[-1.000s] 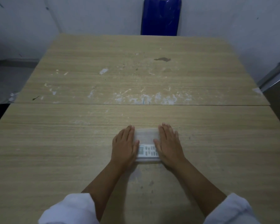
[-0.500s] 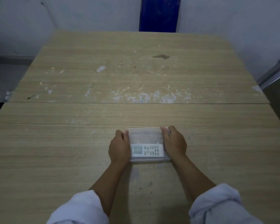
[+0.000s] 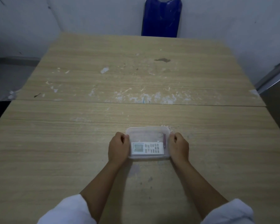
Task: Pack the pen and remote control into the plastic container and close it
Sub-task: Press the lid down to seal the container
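A clear plastic container (image 3: 145,132) with its lid on sits on the wooden table near me. Through the lid I see a white remote control (image 3: 147,148) lying flat along the near side, screen to the left. A purplish pen (image 3: 164,142) lies at the container's right end, partly blurred. My left hand (image 3: 118,148) is curled against the container's left end and my right hand (image 3: 179,147) against its right end, fingers bent over the rim on both sides.
The worn wooden table (image 3: 136,78) has scuffs, white marks and a seam across its middle. A blue chair back (image 3: 162,16) stands at the far edge against the wall. A dark metal surface (image 3: 278,97) is at the right.
My hands went from lying flat on top of the lid to gripping the container's two short ends with curled fingers. The container now shows fully between them.
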Tool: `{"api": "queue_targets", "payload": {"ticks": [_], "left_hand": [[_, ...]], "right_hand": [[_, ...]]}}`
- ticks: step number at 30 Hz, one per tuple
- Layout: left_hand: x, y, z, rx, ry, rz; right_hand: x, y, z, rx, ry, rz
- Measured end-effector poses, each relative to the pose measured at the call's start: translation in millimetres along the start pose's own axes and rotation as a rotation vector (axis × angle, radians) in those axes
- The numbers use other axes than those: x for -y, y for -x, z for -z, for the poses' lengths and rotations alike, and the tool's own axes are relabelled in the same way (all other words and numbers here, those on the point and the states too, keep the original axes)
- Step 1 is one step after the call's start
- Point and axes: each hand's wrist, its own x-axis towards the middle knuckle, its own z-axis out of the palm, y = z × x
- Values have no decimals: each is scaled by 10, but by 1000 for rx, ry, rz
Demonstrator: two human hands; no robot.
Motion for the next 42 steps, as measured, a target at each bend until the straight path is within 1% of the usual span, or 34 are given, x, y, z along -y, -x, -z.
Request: {"api": "queue_targets", "payload": {"ticks": [4,8,12,14,16,19,22,25,31,35,42], "left_hand": [[7,62,154,1,52,67],[170,-35,466,-37,153,167],[372,-281,912,-85,195,213],[486,-456,1176,-91,204,237],[611,-671,1458,-95,189,242],[765,-968,1809,-102,148,219],[905,-1240,2105,-103,129,184],[1032,-1489,2334,-112,105,170],[1223,-1813,2574,-129,110,208],[1315,-1933,2639,-133,99,226],[1318,-1981,2690,-90,73,207]], "right_hand": [[150,31,-5,26,-128,-14],[418,134,-201,74,-222,-19],[744,354,-510,155,-220,51],[938,485,-793,193,-220,41],[1144,610,-1128,206,-228,29],[1465,778,-1499,254,-213,58],[1808,918,-1732,285,-233,83],[2037,978,-2013,313,-273,54],[2289,1019,-2470,354,-301,9],[2460,1071,-2523,353,-241,17],[2445,1050,-2567,357,-181,41]]}}
